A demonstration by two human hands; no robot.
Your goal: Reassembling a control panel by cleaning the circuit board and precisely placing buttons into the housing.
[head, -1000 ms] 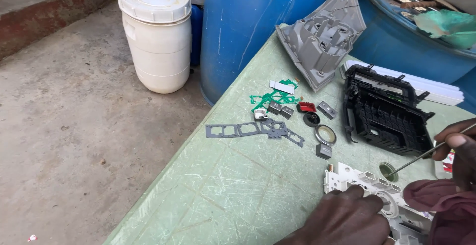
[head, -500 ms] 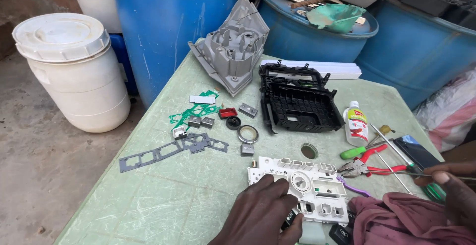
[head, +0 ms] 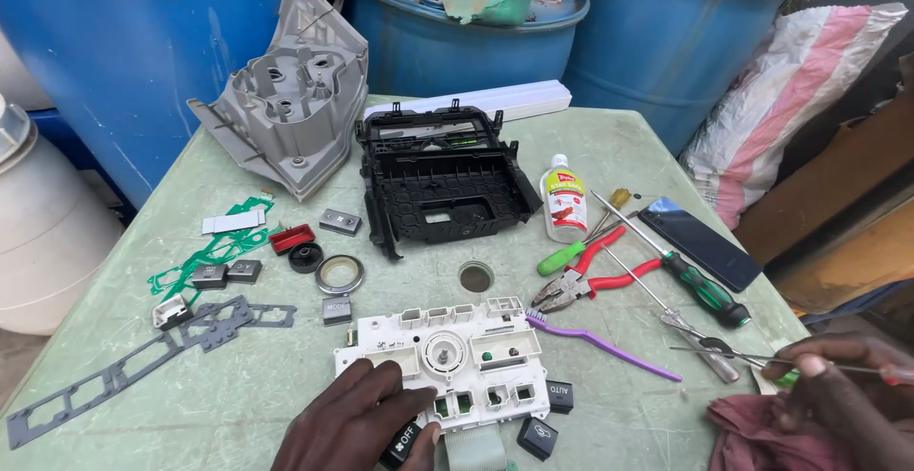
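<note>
Fingers [head: 381,397] of left hand [head: 347,428] spread flat, pressing on white control panel [head: 447,361] near front edge of green desk [head: 609,147]. Purple toothbrush [head: 600,338] and red pliers [head: 590,280] just right of panel. Right hand [head: 838,395] at far right, fingers pinched on thin screwdriver [head: 752,357] above maroon cloth [head: 752,438].

Black plastic housing [head: 440,178], grey moulded cover [head: 290,90], red-handled pliers [head: 588,280] and purple toothbrush [head: 600,340] lay on the green table [head: 609,147].
</note>
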